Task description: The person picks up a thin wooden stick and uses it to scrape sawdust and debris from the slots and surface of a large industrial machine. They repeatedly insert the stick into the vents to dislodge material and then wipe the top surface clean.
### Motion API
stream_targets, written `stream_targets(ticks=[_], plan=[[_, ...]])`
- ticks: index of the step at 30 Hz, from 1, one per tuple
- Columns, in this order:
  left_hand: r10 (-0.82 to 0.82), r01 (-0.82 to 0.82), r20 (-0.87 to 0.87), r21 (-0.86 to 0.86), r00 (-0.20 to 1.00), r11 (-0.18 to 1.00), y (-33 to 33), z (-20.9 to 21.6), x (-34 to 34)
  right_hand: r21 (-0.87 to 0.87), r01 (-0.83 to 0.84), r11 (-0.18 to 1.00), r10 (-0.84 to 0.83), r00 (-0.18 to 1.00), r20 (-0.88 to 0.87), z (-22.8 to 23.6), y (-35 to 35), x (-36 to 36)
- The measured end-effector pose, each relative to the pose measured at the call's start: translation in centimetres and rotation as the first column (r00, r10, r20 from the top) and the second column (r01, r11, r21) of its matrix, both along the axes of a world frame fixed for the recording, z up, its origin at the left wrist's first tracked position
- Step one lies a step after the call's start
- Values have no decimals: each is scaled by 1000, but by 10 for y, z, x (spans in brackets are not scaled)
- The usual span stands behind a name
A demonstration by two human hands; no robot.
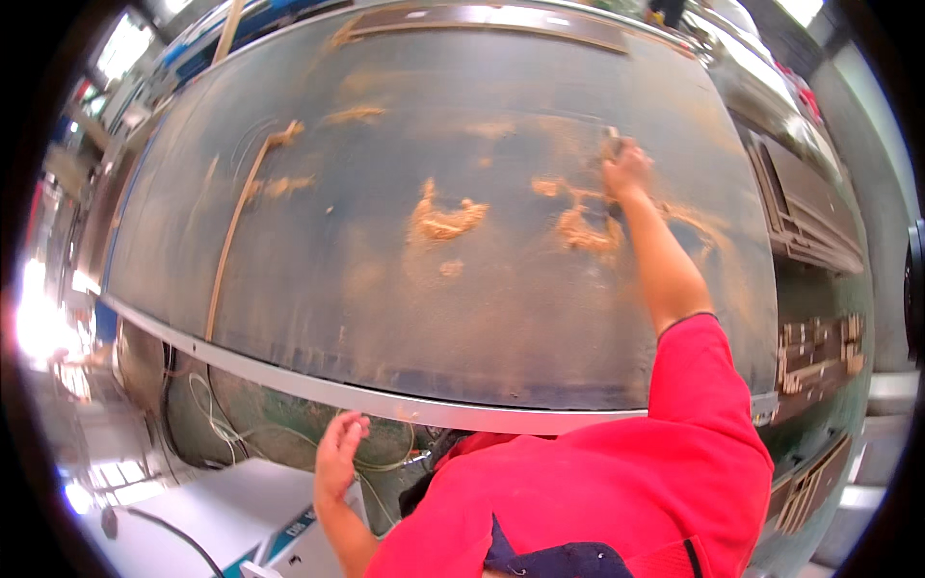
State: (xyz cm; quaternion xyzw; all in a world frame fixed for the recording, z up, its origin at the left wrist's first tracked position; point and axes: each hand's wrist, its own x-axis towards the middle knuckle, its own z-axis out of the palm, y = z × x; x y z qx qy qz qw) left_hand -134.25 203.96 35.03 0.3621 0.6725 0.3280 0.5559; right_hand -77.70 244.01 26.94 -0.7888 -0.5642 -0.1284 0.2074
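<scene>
My right hand [627, 171] reaches far over a wide dark tabletop [385, 318]. Its fingers are closed round a narrow, brush-like hand tool [611, 143], blurred and mostly covered by the hand. Orange-brown sawdust lies in small heaps: one sawdust pile [586, 231] is just left of my right forearm, another pile [448, 220] near the middle. Off the table's near edge hangs my left hand [339, 445], fingers loosely bent and slightly apart, with nothing in it.
A thin wooden strip [236, 226] lies across the table's left part. Long brown boards [487, 27] rest along the far edge. Stacked panels [809, 207] stand to the right. A white machine cabinet [231, 511] and a loose pale hose [224, 424] are below the near metal edge [376, 400].
</scene>
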Motion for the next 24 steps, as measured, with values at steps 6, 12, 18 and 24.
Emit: stream_targets(ticks=[6,12,18,24], plan=[[23,-13,-78,126,997,992,71,12,-78,-209,39,977,-85,973,-213,27,-7,-13],[177,9,-500,347,848,938,170,-12,-188,-134,115,984,-135,979,-155,-3,6,-3],[377,80,-918,388,127,918,255,-57,-284,-150,199,969,-224,958,-180,-3,1,12],[154,56,-952,175,265,983,286,-57,-312,-269,238,933,-320,891,-322,14,-3,-19]])
